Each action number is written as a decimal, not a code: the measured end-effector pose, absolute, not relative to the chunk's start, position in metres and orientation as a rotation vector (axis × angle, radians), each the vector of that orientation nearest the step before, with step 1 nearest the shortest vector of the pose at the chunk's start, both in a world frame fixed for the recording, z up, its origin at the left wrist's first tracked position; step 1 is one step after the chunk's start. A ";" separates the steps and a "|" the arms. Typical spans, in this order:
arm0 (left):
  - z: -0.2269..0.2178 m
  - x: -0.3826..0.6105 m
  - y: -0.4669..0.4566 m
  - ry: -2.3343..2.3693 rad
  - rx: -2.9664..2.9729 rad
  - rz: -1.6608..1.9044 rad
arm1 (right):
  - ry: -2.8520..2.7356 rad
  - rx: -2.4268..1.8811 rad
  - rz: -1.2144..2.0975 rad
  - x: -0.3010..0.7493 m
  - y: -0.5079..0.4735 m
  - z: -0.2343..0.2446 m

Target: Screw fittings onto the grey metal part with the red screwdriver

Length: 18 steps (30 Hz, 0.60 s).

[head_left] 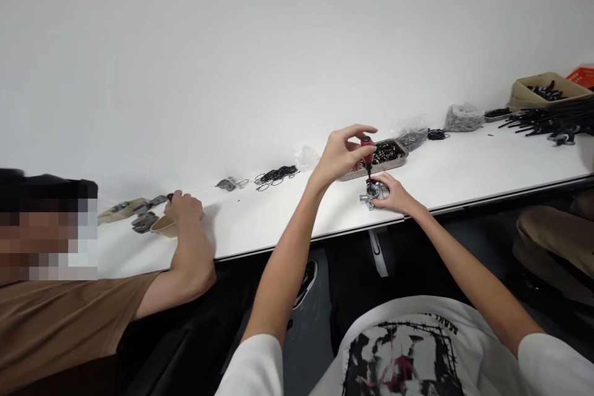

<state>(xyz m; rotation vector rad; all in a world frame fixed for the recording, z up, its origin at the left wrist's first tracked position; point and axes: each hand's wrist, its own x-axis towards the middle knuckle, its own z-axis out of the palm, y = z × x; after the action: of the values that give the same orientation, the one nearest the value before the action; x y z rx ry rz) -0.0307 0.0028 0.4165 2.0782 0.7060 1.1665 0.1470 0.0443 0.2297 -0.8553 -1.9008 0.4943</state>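
White table point(278, 216), screwdriver point(367, 158) tip hidden

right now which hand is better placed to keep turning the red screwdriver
Left. The left hand already grips the red screwdriver upright over the metal part; the right hand steadies that part.

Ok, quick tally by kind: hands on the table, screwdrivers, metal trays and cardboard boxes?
Hands: 3, namely left hand, right hand, co-worker's hand
Screwdrivers: 1, the red-handled screwdriver standing on the metal part
Metal trays: 1, the tray
Cardboard boxes: 1, the box
Total: 6
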 end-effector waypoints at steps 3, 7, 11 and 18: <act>0.421 -0.032 0.000 0.662 2.115 1.056 | -1.899 -0.855 0.503 0.146 0.044 0.229; 0.424 -0.031 -0.004 0.687 2.191 1.014 | -1.898 -0.852 0.496 0.146 0.043 0.230; 0.422 -0.031 -0.002 0.700 2.144 1.066 | -1.904 -0.860 0.499 0.148 0.044 0.229; 0.422 -0.035 0.000 0.694 2.164 1.012 | -1.904 -0.844 0.499 0.148 0.045 0.227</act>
<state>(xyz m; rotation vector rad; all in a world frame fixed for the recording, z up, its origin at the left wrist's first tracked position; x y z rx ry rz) -0.0354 -0.0004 0.4218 2.1636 0.6940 1.0120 0.1481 0.0449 0.2270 -0.8439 -1.9042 0.4995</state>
